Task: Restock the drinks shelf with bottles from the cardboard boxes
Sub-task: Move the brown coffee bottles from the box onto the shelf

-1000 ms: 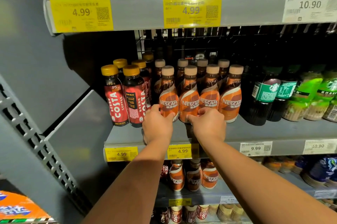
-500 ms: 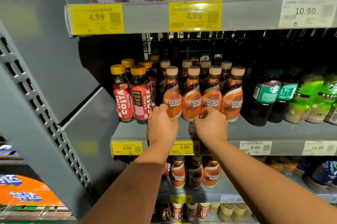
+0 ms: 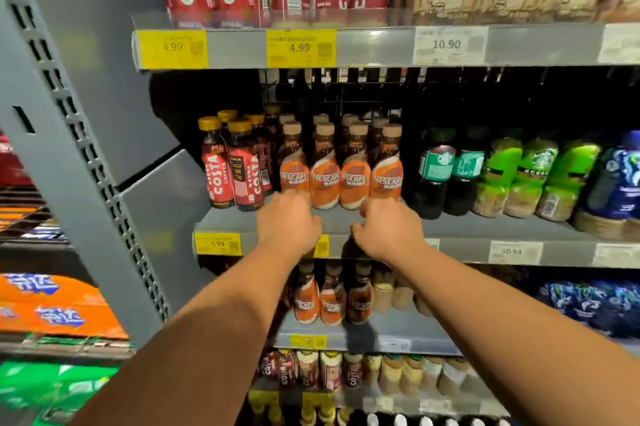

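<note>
head view: both hands sit at the front lip of the middle shelf (image 3: pixel 485 228), right before the front row of four nescafé bottles (image 3: pixel 325 179). a second ago the left hand (image 3: pixel 289 223) was on the base of the leftmost bottle and the right hand (image 3: pixel 388 230) reached between the middle ones. now the right hand has slid over to the foot of the rightmost bottle, and both have drawn back a little toward the edge. the row looks squared up, so i judge this facing is about finished and more stock would have to come from the boxes (none show here).

grip: the left hand's fingers are hidden behind its own back where it covers the leftmost bottle's base, so i cannot tell if it holds the bottle. the right hand's fingers curl under against the last bottle's foot, and i cannot tell there either.

the nescafé bottles stand upright, long axis vertical, tan caps up, labels turned out to the aisle. they sit just beside the costa bottles (image 3: pixel 218 176) on the left, with dark green-labelled bottles (image 3: pixel 434 169) on the right.
</note>
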A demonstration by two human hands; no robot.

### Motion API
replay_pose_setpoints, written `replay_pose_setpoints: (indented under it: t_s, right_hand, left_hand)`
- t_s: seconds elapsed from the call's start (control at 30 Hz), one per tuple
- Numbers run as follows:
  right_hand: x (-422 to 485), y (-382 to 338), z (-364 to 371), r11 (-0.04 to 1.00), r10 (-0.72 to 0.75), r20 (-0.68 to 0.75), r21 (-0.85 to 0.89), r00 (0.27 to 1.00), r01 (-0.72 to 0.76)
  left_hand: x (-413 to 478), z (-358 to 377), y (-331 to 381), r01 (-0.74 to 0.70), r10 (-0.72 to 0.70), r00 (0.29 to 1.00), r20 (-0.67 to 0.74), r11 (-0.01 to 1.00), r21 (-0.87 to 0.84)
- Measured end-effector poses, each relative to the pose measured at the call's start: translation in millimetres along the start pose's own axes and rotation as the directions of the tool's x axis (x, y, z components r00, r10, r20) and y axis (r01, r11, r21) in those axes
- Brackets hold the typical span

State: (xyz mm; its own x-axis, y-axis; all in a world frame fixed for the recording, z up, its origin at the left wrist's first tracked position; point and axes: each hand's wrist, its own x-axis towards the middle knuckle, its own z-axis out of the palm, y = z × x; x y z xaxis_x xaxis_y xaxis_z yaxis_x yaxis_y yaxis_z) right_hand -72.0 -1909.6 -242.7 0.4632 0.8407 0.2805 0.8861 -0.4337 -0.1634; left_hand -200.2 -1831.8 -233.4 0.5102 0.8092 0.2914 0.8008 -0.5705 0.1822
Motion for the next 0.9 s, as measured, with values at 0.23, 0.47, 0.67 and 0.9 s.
replay_pose_setpoints:
  t_s: [0.23,0.47,0.67,0.9]
  right_hand:
    - [-40.9,16.4,-25.8,0.988,0.076,0.095,-0.143,0.993,-0.062]
    - [-101.1,22.9,-27.3,0.978,0.147,0.14,-0.17,0.979,-0.123]
    - [-151.7,54.4,-12.9,0.964,0.205,0.199,-0.208,0.958,-0.163]
    - [-180.5,102.8,5.3,0.968,0.191,0.277,-0.215,0.942,-0.133]
  left_hand:
    - [-36.1,-12.6,21.7,-0.102,0.101,0.994,0.051,0.995,0.01]
    - [-77.4,1.0,32.0,-0.218,0.214,0.971,0.109,0.976,0.019]
    - [-120.4,34.2,63.0,-0.267,0.267,0.951,0.155,0.963,-0.016]
    - [-158.3,74.0,106.3,-0.251,0.249,0.926,0.283,0.968,-0.028]
